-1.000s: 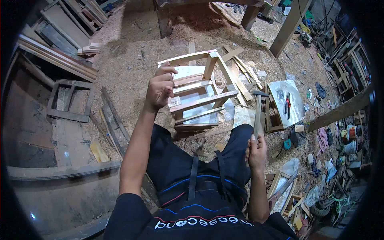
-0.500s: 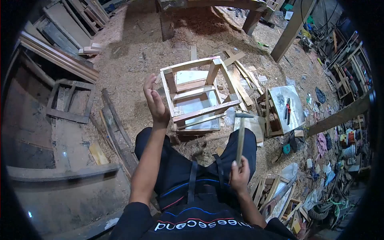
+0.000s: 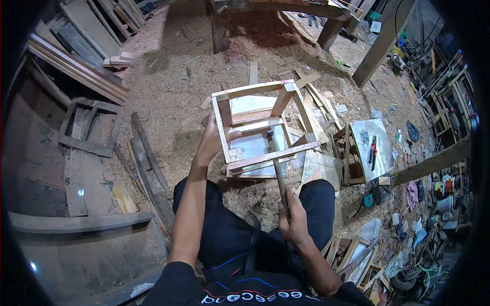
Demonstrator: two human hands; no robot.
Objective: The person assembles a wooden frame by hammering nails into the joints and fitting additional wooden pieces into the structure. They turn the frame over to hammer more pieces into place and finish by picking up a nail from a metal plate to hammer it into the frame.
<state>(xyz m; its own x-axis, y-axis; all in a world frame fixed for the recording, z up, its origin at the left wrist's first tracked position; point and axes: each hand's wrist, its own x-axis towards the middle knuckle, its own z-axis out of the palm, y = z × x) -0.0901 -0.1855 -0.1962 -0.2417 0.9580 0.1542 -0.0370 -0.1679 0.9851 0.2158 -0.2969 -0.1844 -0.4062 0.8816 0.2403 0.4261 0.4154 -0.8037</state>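
An open box-like wooden frame (image 3: 273,155) stands on the floor in front of my knees, with several rails and short corner posts. My left hand (image 3: 208,142) is closed around its left side, the thumb reaching inside past the rail. In my right hand (image 3: 293,222) is a hammer (image 3: 281,179), gripped by its wooden handle. The handle crosses over the frame's near rail. Its metal head overlaps the inside of the frame in this view. Pale panels show through the frame's opening.
To the right, pliers with red handles (image 3: 373,152) lie on a metal-topped wooden box (image 3: 360,176). Loose wood strips (image 3: 324,107) are scattered behind the frame. Dark planks (image 3: 148,153) lie at left. Wooden posts (image 3: 383,46) rise at the back, and clutter lines the right side.
My left hand has gone from raised and open beside the frame to holding its left side. The hammer has moved forward and left, its head now over the frame.
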